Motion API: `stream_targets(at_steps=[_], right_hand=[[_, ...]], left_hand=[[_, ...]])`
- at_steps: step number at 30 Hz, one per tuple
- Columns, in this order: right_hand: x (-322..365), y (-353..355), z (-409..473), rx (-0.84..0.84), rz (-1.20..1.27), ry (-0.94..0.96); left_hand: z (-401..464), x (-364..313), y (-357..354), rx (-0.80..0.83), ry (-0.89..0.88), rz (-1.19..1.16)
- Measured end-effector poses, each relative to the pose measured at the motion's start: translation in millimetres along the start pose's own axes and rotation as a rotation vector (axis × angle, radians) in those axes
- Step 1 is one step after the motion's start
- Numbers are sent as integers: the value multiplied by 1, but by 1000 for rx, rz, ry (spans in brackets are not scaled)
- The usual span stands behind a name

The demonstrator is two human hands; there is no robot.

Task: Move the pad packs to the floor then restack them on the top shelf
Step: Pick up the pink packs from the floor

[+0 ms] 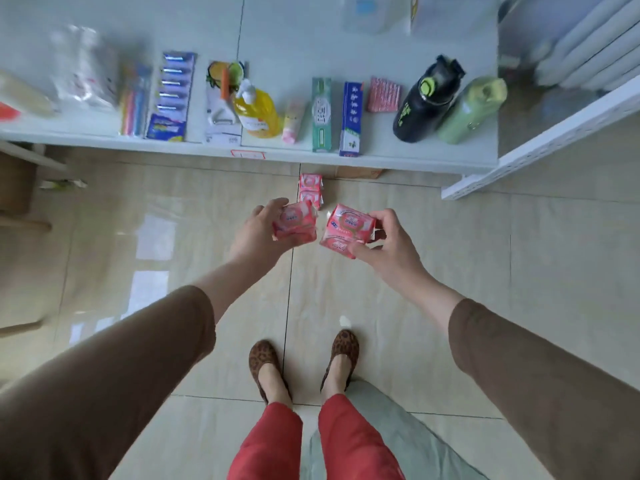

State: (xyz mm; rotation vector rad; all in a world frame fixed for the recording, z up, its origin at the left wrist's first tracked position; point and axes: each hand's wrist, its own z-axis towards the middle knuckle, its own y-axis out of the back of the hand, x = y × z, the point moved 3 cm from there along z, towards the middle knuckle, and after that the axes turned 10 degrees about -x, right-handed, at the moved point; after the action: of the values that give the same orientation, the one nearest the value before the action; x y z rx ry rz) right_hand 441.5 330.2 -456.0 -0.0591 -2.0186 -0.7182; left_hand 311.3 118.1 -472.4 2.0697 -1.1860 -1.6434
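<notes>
The left hand is gripping one pink pad pack, its fingers curling around the edges. The right hand is gripping two pink packs stacked together — its grip is pinching them from the side. Both hands are holding the packs in the air above the tiled floor. Two more pad packs are lying on the floor just below the white shelf. The writing on the packs is too blurry to read. On the shelf a green toothpaste box, a blue box and a yellow soap bottle are lying — their labels are too small to read.
</notes>
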Motion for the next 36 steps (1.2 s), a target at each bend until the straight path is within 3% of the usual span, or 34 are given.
stream_targets(at_steps=[7,15,20,29,36], right_hand=[[223,156,-41,-75,146,208],[350,234,2,-201,174,361],[396,262,54,-256,149,425],[420,321,141,-339,138,412],[434,352,235,-331,171,374]], left_hand=[[-60,-225,163,-119,-206,-81],[-32,-357,246,-231,-351,-112],[30,-407,269,-249,-441,-26],[158,-514,263,-232,-584,176],[274,-597,236,-225,-561,257]])
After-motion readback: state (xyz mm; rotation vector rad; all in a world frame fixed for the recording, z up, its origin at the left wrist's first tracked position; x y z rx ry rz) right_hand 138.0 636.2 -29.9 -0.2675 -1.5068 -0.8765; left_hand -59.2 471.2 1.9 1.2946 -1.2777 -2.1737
